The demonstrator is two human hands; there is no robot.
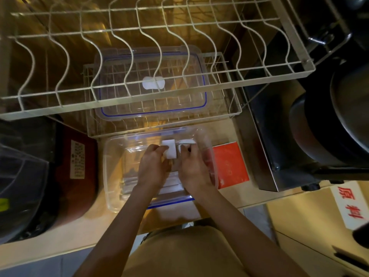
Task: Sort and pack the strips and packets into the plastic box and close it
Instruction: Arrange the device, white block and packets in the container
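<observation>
I'm mid-packing: the clear plastic box (113, 176) sits at centre frame on the counter, and both hands are inside it. My left hand (152, 166) pinches a white packet (169, 148) between thumb and fingers; my right hand (194, 168) is curled around a second white packet (186, 143) just beside it. Next, I judge, both need laying flat against the box floor. The blue-sealed lid (151, 84) rests above, on the lower wire rack (229, 96). An orange packet (231, 164) lies right of the box, unpacked.
</observation>
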